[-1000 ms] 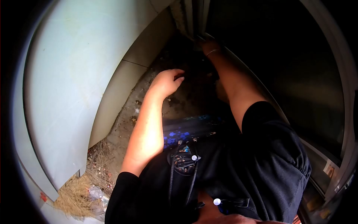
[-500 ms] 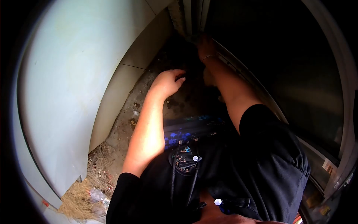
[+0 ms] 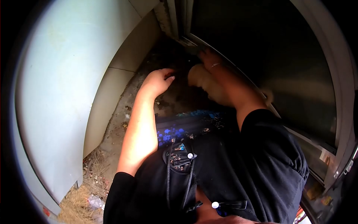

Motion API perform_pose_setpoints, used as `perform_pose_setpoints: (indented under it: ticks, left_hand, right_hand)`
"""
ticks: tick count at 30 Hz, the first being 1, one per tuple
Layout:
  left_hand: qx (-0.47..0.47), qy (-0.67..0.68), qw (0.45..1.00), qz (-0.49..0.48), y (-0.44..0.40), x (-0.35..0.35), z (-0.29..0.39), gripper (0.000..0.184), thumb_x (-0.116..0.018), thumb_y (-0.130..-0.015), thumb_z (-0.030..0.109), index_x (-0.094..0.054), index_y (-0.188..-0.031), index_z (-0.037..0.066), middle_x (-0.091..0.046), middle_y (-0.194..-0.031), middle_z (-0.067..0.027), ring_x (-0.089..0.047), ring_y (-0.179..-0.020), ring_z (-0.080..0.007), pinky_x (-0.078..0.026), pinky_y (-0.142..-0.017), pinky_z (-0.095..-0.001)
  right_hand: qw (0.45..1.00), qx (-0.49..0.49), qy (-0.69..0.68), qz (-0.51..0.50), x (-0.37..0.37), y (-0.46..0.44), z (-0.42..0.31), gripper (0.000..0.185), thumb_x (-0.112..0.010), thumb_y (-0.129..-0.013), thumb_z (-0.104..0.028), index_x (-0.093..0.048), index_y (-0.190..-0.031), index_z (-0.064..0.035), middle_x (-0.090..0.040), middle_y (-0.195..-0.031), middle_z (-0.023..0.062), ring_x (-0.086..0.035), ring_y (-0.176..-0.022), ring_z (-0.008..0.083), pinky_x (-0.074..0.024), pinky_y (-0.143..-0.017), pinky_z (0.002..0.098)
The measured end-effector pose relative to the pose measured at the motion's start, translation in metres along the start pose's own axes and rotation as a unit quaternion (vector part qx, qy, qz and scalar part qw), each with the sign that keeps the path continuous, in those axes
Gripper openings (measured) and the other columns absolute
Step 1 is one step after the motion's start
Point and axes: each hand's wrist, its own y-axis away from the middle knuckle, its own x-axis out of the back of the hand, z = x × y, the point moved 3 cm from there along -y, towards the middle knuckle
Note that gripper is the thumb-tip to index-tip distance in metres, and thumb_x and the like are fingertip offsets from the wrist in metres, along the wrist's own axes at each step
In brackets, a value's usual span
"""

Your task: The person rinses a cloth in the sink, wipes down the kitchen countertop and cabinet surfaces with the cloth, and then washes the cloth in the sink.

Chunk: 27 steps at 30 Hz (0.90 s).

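My left hand (image 3: pixel 159 81) hangs over the dark floor, its fingers loosely curled and the thumb apart. Nothing shows between them. Deep in shadow, my right hand (image 3: pixel 209 58) reaches to the lower corner of a dark framed panel (image 3: pixel 261 48), close to its bottom rail (image 3: pixel 192 42). Its fingers are too dim to show whether they grip anything. Beneath my right forearm is a tan, soft-looking thing (image 3: pixel 210 84), partly hidden by the arm; its kind I cannot make out.
A pale, smooth panel (image 3: pixel 56 93) curves along the left, with a tiled wall base (image 3: pixel 112 89) behind it. Dry straw (image 3: pixel 76 203) and a clear plastic scrap (image 3: pixel 96 201) lie at lower left. The concrete floor (image 3: pixel 119 123) is dirty and stained.
My right hand has come slightly nearer along the panel's bottom rail. More of the tan thing shows under the forearm. The view has shifted a little, and my left hand keeps its pose.
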Motion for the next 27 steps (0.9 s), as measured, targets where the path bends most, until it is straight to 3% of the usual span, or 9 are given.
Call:
perform_pose_setpoints:
  ticks: [3,5,8,11,18,20,27]
  left_hand:
    - [-0.006,0.007,1.000,-0.017,-0.001,-0.006,0.005,0.035,-0.060,-0.084,0.023,-0.058,-0.117,0.009,-0.064,-0.105,-0.0158,-0.061,-0.098,-0.0286,-0.047,-0.085,-0.0346]
    - [-0.016,-0.016,1.000,-0.014,0.002,-0.006,0.017,0.035,-0.059,-0.084,0.023,-0.058,-0.117,0.009,-0.064,-0.104,-0.0161,-0.061,-0.097,-0.0291,-0.047,-0.085,-0.0347]
    - [-0.048,-0.016,0.998,-0.022,0.001,-0.018,0.024,0.035,-0.060,-0.084,0.023,-0.058,-0.117,0.009,-0.064,-0.103,-0.0161,-0.061,-0.097,-0.0297,-0.047,-0.084,-0.0348]
    - [-0.070,-0.012,0.997,-0.022,-0.003,-0.029,0.025,0.035,-0.060,-0.084,0.023,-0.058,-0.117,0.009,-0.064,-0.104,-0.0159,-0.061,-0.097,-0.0297,-0.047,-0.084,-0.0348]
    - [-0.093,-0.033,0.994,-0.044,0.003,-0.038,0.039,0.035,-0.060,-0.084,0.020,-0.058,-0.117,0.009,-0.063,-0.107,-0.0156,-0.060,-0.099,-0.0287,-0.047,-0.085,-0.0342]
    - [-0.087,-0.041,0.994,-0.047,0.004,-0.038,0.043,0.034,-0.060,-0.085,0.019,-0.058,-0.117,0.009,-0.063,-0.107,-0.0155,-0.060,-0.099,-0.0285,-0.047,-0.085,-0.0340]
    - [-0.057,-0.067,0.994,-0.062,0.000,-0.049,0.042,0.036,-0.060,-0.085,0.019,-0.057,-0.119,0.008,-0.062,-0.109,-0.0160,-0.060,-0.100,-0.0283,-0.046,-0.087,-0.0346]
  right_hand:
    - [0.998,0.030,0.039,0.048,0.002,0.025,0.020,0.034,-0.037,-0.090,-0.021,-0.050,-0.122,-0.0203,-0.043,-0.128,0.0188,-0.051,-0.108,0.0384,-0.0426,-0.092,0.0468]
    - [0.990,0.012,0.111,-0.087,0.006,0.038,0.036,0.034,-0.036,-0.091,-0.021,-0.052,-0.121,-0.0172,-0.045,-0.127,0.0195,-0.054,-0.105,0.0380,-0.0427,-0.091,0.0474]
    - [0.983,0.021,0.144,-0.111,0.009,0.065,0.062,0.034,-0.035,-0.092,-0.019,-0.054,-0.119,-0.0132,-0.046,-0.127,0.0202,-0.055,-0.105,0.0368,-0.0430,-0.091,0.0459]
    - [0.991,-0.014,0.068,-0.111,-0.012,0.072,0.091,0.032,-0.038,-0.090,-0.018,-0.061,-0.112,-0.0106,-0.053,-0.121,0.0200,-0.057,-0.104,0.0346,-0.0449,-0.089,0.0439]
    - [0.976,-0.091,0.063,-0.190,-0.011,0.115,0.143,0.029,-0.044,-0.087,-0.019,-0.066,-0.102,-0.0092,-0.060,-0.111,0.0185,-0.059,-0.100,0.0331,-0.0464,-0.087,0.0428]
    - [0.974,-0.120,0.038,-0.188,-0.017,0.129,0.165,0.031,-0.048,-0.085,-0.023,-0.067,-0.100,-0.0048,-0.061,-0.111,0.0165,-0.060,-0.100,0.0328,-0.0464,-0.088,0.0420]
    - [0.964,-0.182,0.034,-0.189,-0.029,0.198,0.224,0.028,-0.050,-0.083,-0.026,-0.067,-0.099,-0.0101,-0.062,-0.106,0.0170,-0.061,-0.097,0.0313,-0.0475,-0.085,0.0415]
